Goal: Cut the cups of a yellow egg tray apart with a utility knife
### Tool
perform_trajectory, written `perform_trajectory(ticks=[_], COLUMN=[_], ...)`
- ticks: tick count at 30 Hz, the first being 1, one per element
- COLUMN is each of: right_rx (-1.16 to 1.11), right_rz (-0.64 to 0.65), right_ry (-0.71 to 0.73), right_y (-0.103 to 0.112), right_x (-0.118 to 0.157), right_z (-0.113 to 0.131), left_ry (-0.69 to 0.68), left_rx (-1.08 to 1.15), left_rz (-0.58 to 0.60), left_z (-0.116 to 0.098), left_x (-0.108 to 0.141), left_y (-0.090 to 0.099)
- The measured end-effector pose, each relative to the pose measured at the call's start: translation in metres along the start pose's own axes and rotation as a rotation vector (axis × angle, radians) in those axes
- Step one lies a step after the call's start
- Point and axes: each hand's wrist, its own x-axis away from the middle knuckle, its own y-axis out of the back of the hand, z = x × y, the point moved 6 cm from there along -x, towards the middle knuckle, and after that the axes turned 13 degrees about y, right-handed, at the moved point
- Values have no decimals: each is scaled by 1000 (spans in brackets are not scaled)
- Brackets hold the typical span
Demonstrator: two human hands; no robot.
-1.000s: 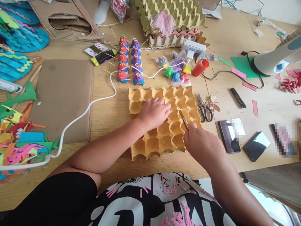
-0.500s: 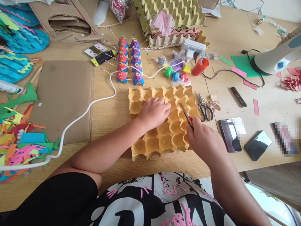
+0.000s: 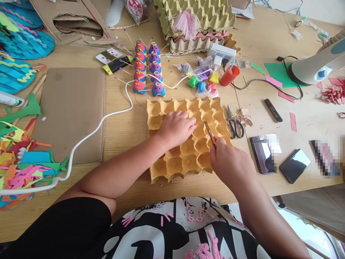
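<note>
A yellow pulp egg tray (image 3: 160,164) lies on the table in front of me, its rows of cups facing up. My left hand (image 3: 178,127) rests on the middle of it, fingers curled over the raised ridges and gripping them. In my right hand (image 3: 231,158) is a utility knife (image 3: 210,133) with a bit of red on its handle. Its blade points away from me and touches or hovers just over the tray's right half; which of the two I cannot tell. Scissors (image 3: 235,124) lie close by the tray's right edge.
Painted egg-cup figures (image 3: 139,72) stand behind the tray, near bags of coloured clay (image 3: 201,86) and a red cup (image 3: 229,76). A white cable (image 3: 93,129) crosses the left side over flat cardboard (image 3: 71,118). Two phones (image 3: 262,154) lie at right; more egg trays (image 3: 194,21) are stacked behind.
My right hand and the knife have shifted slightly left and towards me over the tray. The left hand keeps its place on the tray.
</note>
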Motion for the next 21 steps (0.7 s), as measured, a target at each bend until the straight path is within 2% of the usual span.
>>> perform_trajectory(ticks=[6,14,21], right_rx=[21,-19,121], right_rz=[4,113,31], right_ry=[68,3,162], right_y=[-2,4,-2], right_x=[-3,-10,6], right_z=[2,3,5], left_ry=[1,7,-10], left_rx=[-3,20,10], left_rz=[4,5,-31], left_z=[0,0,0], left_x=[0,0,1], left_y=[0,1,-1])
